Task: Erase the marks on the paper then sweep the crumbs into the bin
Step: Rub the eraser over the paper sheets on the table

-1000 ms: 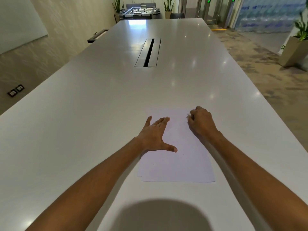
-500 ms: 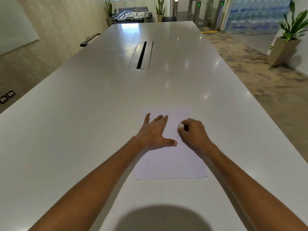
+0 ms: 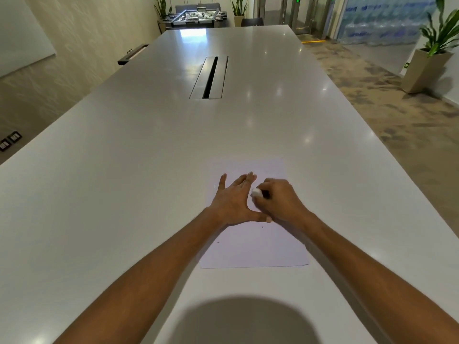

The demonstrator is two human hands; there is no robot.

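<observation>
A white sheet of paper [image 3: 255, 247] lies on the long white table [image 3: 124, 182], with a few small dark marks on it. My left hand [image 3: 232, 202] lies flat on the sheet's left part, fingers straight and thumb spread, pressing it down. My right hand [image 3: 279, 201] grips a small white eraser [image 3: 256, 192] and holds it against the paper just right of my left fingers. No bin is in view.
A dark cable slot [image 3: 210, 76] is set into the table's middle farther back. The table's right edge borders carpeted floor with a potted plant [image 3: 432, 50]. A football table [image 3: 198, 17] stands beyond the far end.
My right hand has slid the eraser leftward and nearer across the paper, from the sheet's upper right to beside my left fingers. The left hand has stayed pressed on the sheet.
</observation>
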